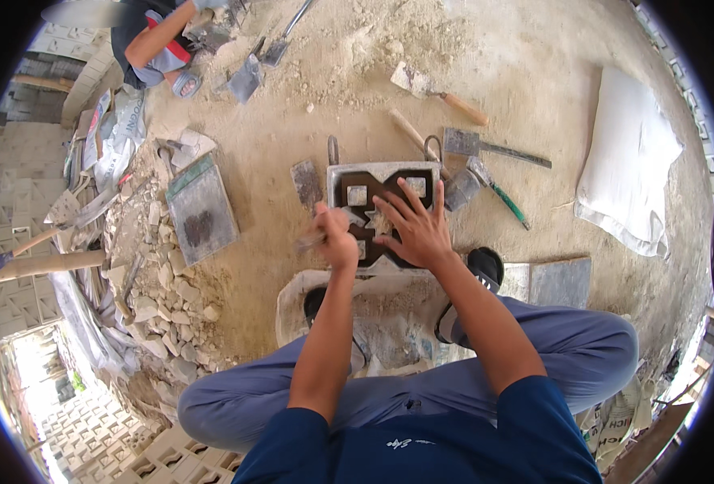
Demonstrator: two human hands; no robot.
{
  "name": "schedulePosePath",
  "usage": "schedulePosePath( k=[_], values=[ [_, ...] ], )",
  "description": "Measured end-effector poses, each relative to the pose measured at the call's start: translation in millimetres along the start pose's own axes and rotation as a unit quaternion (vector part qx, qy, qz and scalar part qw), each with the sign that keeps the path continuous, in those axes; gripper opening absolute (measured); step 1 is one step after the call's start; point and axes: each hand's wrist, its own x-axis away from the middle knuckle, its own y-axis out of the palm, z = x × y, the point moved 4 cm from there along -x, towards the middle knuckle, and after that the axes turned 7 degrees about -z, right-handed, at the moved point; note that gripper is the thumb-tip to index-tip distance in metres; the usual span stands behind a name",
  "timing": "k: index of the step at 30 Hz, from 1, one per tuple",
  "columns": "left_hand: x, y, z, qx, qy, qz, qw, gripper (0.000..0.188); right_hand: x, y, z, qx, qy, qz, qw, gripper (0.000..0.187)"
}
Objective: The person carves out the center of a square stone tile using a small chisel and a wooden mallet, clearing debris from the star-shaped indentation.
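In front of me sits a concrete block mould (383, 170), a grey rectangular frame with dark X-shaped inserts and square openings. Two metal loops stand up at its far corners. My right hand (416, 231) lies over the mould's right half, fingers spread and stretched out. At the mould's left side, my left hand (338, 239) is closed around a small tool (312, 240). That tool is smeared by motion, so its exact kind does not show. Dark flat metal pieces lie beside the mould, one to its left (306, 183) and another to its right (462, 189).
Beyond the mould lie a wooden-handled trowel (461, 107), a dark flat-bladed tool (498, 149) and a green-handled tool (508, 203). A white sack (627, 165) lies far right. Rubble (167, 298) and a flat slab (202, 211) are at left. Another person (159, 48) crouches at the far left.
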Motion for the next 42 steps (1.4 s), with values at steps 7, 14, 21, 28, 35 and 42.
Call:
schedulePosePath(
  k=[7,14,21,28,35,42],
  values=[
    [7.9,3.3,23.2,0.039,-0.011,-0.003,0.999,0.054,3.9,3.6,0.0,-0.002,0.013,0.008,1.000,0.075],
    [0.8,10.5,13.7,0.022,-0.047,0.040,0.998,0.052,5.9,7.0,9.2,-0.023,0.028,-0.007,0.999,0.075],
    [-1.5,26.0,15.0,-0.020,-0.056,0.037,0.998,0.051,7.1,4.1,8.6,-0.044,0.025,0.017,0.999,0.075],
    [1.7,32.1,2.0,-0.081,-0.033,0.010,0.996,0.054,3.7,6.5,9.3,-0.034,0.030,0.014,0.999,0.074],
    [3.3,11.8,-0.8,-0.146,-0.027,-0.032,0.988,0.045,7.2,6.0,2.5,-0.041,0.020,0.004,0.999,0.074],
    [-16.0,23.6,27.9,-0.055,0.030,-0.128,0.990,0.084,3.4,3.9,7.2,-0.055,0.018,0.024,0.998,0.073]
  ],
)
